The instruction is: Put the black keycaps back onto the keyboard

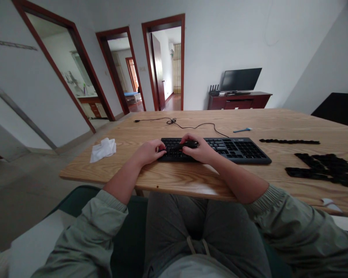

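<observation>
A black keyboard (243,156) lies flat on the wooden table in front of me. At its left end, my left hand (150,151) has its fingers curled onto the keyboard, with thumb and forefinger over the leftmost keys. My right hand (201,148) is closed around a slim black tool (191,144) whose thin end points left, low over the keys near my left fingertips. Its exact kind I cannot make out. The number pad side of the keyboard is uncovered. A black cable (203,125) runs from the back edge, with a loose knot and a plug at its far left end.
Crumpled white tissue (103,150) lies on the table's left side. Behind the keyboard's right half is a small blue brush (242,130). To the right are a narrow black bumpy strip (290,141) and a pile of black strips (327,166). The wooden table (104,170) ends just before my lap.
</observation>
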Demonstrator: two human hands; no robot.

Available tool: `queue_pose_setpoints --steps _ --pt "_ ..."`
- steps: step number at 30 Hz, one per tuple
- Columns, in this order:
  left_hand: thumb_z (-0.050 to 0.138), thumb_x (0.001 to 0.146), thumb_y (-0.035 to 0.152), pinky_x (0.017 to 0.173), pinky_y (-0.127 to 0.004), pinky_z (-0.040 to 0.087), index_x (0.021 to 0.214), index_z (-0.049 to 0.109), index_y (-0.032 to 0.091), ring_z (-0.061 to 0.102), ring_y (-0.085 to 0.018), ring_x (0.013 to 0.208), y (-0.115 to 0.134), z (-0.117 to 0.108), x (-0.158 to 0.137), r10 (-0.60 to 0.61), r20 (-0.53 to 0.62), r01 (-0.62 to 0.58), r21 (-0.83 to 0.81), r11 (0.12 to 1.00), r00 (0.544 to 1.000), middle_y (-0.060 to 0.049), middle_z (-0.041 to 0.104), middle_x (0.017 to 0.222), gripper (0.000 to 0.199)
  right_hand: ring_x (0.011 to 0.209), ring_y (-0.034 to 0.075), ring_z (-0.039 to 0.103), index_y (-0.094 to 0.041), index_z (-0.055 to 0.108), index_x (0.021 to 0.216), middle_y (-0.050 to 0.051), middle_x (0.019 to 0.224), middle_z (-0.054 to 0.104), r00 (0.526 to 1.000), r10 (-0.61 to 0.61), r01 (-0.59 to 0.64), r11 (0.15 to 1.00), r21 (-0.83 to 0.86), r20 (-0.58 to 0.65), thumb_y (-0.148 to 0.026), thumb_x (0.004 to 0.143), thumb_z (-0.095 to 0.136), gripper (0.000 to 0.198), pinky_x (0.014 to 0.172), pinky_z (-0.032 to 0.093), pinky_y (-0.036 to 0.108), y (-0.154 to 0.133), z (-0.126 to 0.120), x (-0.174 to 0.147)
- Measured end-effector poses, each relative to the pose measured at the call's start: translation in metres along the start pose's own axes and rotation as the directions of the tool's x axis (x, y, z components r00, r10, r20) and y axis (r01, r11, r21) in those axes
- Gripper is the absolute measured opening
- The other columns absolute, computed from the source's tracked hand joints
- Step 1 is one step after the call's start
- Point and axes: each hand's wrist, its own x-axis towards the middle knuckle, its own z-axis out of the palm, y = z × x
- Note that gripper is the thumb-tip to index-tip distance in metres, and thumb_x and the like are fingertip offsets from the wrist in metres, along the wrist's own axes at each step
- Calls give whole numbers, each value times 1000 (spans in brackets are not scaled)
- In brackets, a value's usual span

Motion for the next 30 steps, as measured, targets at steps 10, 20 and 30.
queue_pose_setpoints --steps 10,20,30 --pt "62 87 28 69 -27 44 86 65 19 57 -15 73 2 -1 0 107 -20 -103 121 987 994 -2 65 83 10 93 18 62 -20 64 90 2 93 67 993 -36 38 999 -21 111 -20 71 60 20 91 47 35 -3 -2 -3" --pt "63 83 29 72 -30 47 110 65 16 60 -17 77 2 1 -2 62 -53 -59 53 997 997 -5 67 92 29 68 13 58 -18 64 83 1 80 64 946 167 -234 946 226 278 -21 69 58 16 61 51 25 10 -10 40" --pt "62 84 31 82 -32 50 110 68 19 64 -19 88 2 2 0 102 3 -102 47 994 995 -6 71 105 29 70 14 58 -19 64 75 1 74 60 946 259 -309 898 312 193 -22 64 57 13 55 52 23 3 -4 35"
